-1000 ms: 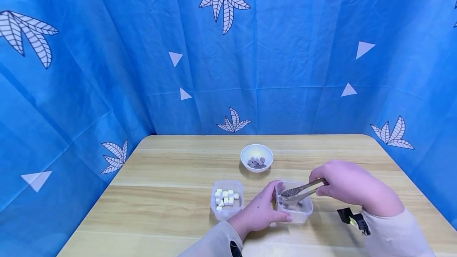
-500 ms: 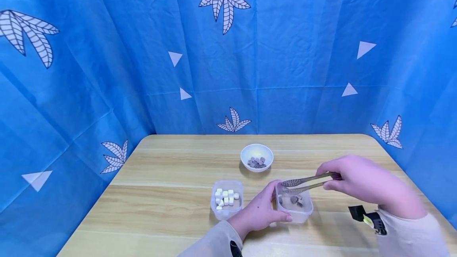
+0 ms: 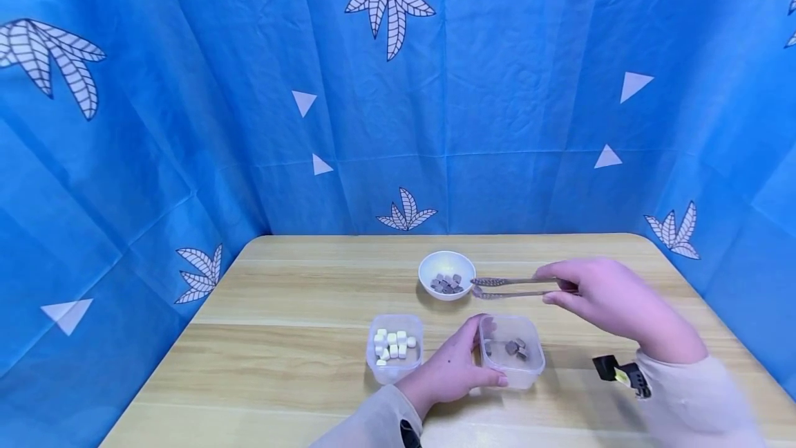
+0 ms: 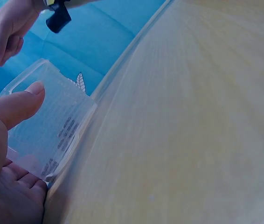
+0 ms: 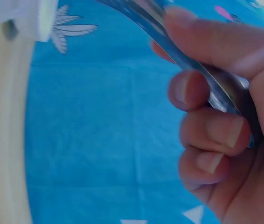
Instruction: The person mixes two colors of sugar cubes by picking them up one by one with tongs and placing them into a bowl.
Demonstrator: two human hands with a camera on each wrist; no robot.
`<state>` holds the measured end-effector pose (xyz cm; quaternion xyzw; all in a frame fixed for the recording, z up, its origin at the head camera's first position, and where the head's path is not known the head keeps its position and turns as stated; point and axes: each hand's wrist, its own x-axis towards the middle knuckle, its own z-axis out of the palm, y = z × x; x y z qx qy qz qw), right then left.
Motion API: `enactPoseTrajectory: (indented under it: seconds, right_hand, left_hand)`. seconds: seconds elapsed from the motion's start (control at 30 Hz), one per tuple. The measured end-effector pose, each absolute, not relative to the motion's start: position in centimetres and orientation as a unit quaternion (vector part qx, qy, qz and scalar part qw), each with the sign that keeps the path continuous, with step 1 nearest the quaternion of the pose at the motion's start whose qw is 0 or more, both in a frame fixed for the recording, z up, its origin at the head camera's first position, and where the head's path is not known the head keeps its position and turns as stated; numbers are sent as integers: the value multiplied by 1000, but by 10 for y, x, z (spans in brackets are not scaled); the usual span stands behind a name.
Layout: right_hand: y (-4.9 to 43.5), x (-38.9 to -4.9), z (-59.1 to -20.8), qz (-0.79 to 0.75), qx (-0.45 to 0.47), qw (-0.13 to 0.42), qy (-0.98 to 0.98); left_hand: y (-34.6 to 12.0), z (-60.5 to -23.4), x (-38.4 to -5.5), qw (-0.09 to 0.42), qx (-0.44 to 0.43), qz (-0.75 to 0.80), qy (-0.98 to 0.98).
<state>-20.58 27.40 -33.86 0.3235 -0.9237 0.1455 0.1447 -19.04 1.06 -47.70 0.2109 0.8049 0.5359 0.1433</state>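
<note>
My right hand [image 3: 597,296] grips a pair of metal tongs [image 3: 516,281], its fingers curled round the handle end in the right wrist view. The tongs' tips reach the right rim of a white bowl [image 3: 429,265], which holds several grey-brown cubes [image 3: 448,284]. I cannot tell whether a cube sits between the tips. My left hand [image 3: 452,365] holds a clear plastic container [image 3: 528,373] by its left side, thumb at the front. A few grey-brown cubes [image 3: 516,348] lie inside. In the left wrist view, dark print marks the wall of this container [image 4: 43,135].
A second clear container [image 3: 398,375] with several white cubes [image 3: 393,346] stands just left of my left hand. All of it rests on a light wooden table [image 3: 280,365]. A blue patterned curtain [image 3: 497,88] hangs behind and at both sides.
My right hand has lifted the tongs out of the held container and swung them up and away, to the bowl's rim. The left hand and both containers have stayed put.
</note>
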Motion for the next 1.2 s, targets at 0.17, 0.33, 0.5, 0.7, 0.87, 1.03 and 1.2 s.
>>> enactPoseTrajectory:
  seconds: [0.17,0.33,0.5,0.7,0.87,1.03,1.2]
  right_hand:
    - [259,-221,-360,149,283,179,-931]
    - [250,-231,-379,152,245,176,-941]
    - [247,-237,-390,153,224,192,-943]
    - [246,-239,-395,150,213,190,-946]
    - [244,-238,-396,149,208,181,-950]
    - [244,-238,-395,147,207,174,-951]
    - [248,-236,-390,154,206,164,-952]
  left_hand:
    - [10,-476,-190,146,210,530,808]
    - [10,-475,-190,153,216,535,802]
    - [10,-475,-190,156,215,539,799]
    - [9,-475,-190,155,214,536,802]
    - [9,-476,-189,155,214,535,803]
    - [8,-476,-189,155,212,535,803]
    - [8,-476,-189,156,214,537,801]
